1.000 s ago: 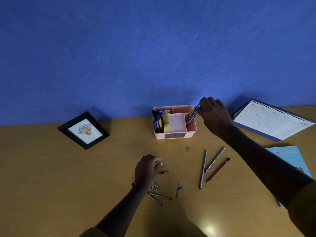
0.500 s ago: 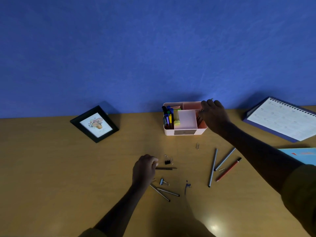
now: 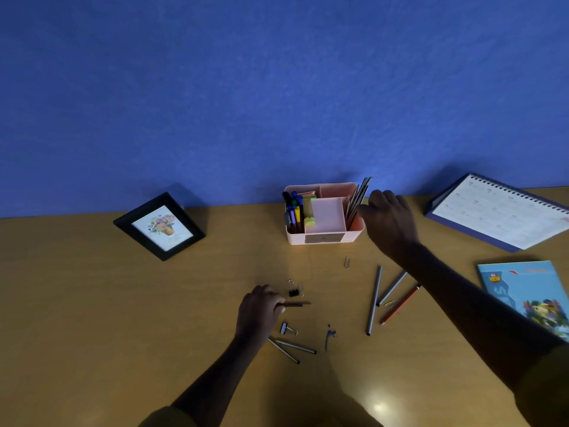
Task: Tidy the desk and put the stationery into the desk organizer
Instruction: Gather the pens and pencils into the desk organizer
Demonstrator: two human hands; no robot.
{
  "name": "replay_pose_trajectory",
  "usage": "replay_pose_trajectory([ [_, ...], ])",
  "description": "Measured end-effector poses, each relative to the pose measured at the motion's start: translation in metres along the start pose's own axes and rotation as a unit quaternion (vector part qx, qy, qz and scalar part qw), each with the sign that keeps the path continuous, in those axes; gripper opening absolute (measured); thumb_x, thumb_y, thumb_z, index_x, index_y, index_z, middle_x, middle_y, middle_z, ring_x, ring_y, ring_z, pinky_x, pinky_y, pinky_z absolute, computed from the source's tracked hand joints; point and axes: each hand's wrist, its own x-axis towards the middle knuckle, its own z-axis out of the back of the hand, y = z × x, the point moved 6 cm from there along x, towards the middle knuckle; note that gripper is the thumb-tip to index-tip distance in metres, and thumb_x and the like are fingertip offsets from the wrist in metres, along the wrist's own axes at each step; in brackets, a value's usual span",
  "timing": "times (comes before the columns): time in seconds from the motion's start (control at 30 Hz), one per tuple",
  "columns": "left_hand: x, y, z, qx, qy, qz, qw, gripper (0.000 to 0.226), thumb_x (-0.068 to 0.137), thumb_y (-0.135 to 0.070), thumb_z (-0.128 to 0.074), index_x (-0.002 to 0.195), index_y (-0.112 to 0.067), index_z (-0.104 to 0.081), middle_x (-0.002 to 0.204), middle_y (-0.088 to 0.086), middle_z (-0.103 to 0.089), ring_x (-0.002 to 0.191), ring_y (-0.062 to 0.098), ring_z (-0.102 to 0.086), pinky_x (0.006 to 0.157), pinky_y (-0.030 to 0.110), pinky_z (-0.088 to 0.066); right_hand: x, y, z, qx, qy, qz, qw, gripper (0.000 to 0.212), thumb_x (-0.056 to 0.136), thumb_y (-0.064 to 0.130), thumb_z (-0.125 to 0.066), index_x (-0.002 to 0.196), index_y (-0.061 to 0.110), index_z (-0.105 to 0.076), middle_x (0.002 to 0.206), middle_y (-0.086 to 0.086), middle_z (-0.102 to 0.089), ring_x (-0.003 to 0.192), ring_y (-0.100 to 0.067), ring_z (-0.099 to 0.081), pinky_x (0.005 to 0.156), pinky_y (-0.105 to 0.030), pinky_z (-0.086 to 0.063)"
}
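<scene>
The pink desk organizer (image 3: pixel 323 238) stands at the back of the desk. Markers (image 3: pixel 294 211) fill its left slot, and a bundle of grey pencils (image 3: pixel 357 198) leans in its right slot. My right hand (image 3: pixel 389 221) hovers just right of the organizer with relaxed fingers close to those pencils, holding nothing. Nearer to me, my left hand (image 3: pixel 258 309) pinches the end of a short dark pencil (image 3: pixel 297 304) that lies on the desk. Around it lie two binder clips (image 3: pixel 294 292) and two more pencils (image 3: pixel 295 346).
Two grey pencils (image 3: pixel 374 300) and a red pencil (image 3: pixel 400 305) lie under my right forearm, with a paper clip (image 3: pixel 347 261) nearby. A framed picture (image 3: pixel 160 226) stands at the left. A desk calendar (image 3: pixel 498 211) and a blue booklet (image 3: pixel 529 294) are at the right.
My right hand lowered the pencil bundle into the organizer's right slot, let go and drew back to the right. My left hand shifted slightly and took hold of the short pencil's end.
</scene>
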Motion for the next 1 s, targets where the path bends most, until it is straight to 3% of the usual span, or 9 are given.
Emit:
replay_pose_trajectory([
  [0.13,0.003,-0.001,0.0,0.008,-0.009,-0.011,1.0,0.012,0.097,-0.033,-0.073,0.103,-0.028,-0.081,0.1,-0.011,-0.068,0.095,0.009,-0.062,0.077,0.027,-0.051,-0.04,0.002,0.004,0.083,-0.04,-0.058,0.994,0.008,0.098,0.01,-0.07,0.106,0.011,-0.073,0.097,-0.009,-0.059,0.086,-0.023,-0.058,0.072,-0.041,-0.054],
  [0.37,0.007,-0.016,0.006,-0.016,-0.026,-0.026,0.999,0.013,0.096,-0.035,-0.069,0.104,-0.029,-0.078,0.099,-0.014,-0.074,0.092,0.006,-0.066,0.082,0.031,-0.055,-0.116,0.037,-0.01,0.192,-0.016,-0.052,0.98,0.014,0.092,0.011,-0.08,0.105,0.015,-0.076,0.099,-0.003,-0.066,0.087,-0.016,-0.062,0.067,-0.036,-0.057],
  [0.5,0.015,-0.04,0.014,-0.056,-0.045,-0.043,0.997,0.014,0.097,-0.037,-0.065,0.102,-0.029,-0.075,0.096,-0.014,-0.075,0.083,0.003,-0.069,0.081,0.034,-0.058,-0.142,0.069,-0.014,0.244,0.0,0.009,0.97,0.027,0.09,0.013,-0.082,0.116,0.019,-0.076,0.113,-0.001,-0.073,0.103,-0.015,-0.069,0.079,-0.035,-0.063],
  [0.67,0.022,-0.083,0.031,-0.16,-0.051,-0.074,0.983,0.017,0.099,-0.035,-0.066,0.108,-0.024,-0.076,0.098,-0.011,-0.072,0.082,0.001,-0.067,0.073,0.026,-0.059,-0.144,0.092,-0.013,0.236,0.009,0.054,0.97,0.046,0.088,0.015,-0.085,0.131,0.022,-0.069,0.132,0.0,-0.072,0.122,-0.018,-0.068,0.09,-0.036,-0.063],
  [0.83,0.031,-0.108,0.051,-0.295,-0.045,-0.096,0.95,0.018,0.095,-0.024,-0.075,0.11,-0.016,-0.08,0.1,-0.007,-0.078,0.088,0.002,-0.073,0.078,0.022,-0.062,-0.133,0.079,-0.015,0.226,0.003,0.029,0.974,0.033,0.091,0.016,-0.083,0.123,0.024,-0.075,0.122,0.002,-0.075,0.115,-0.016,-0.069,0.085,-0.036,-0.063],
  [1.0,0.034,-0.123,0.064,-0.329,-0.038,-0.124,0.935,0.015,0.091,-0.017,-0.083,0.106,-0.013,-0.081,0.096,-0.006,-0.08,0.087,0.002,-0.075,0.078,0.02,-0.062,-0.128,0.067,-0.011,0.24,0.002,0.025,0.97,0.022,0.094,0.016,-0.08,0.115,0.023,-0.076,0.107,0.003,-0.077,0.099,-0.012,-0.072,0.074,-0.029,-0.063],
])
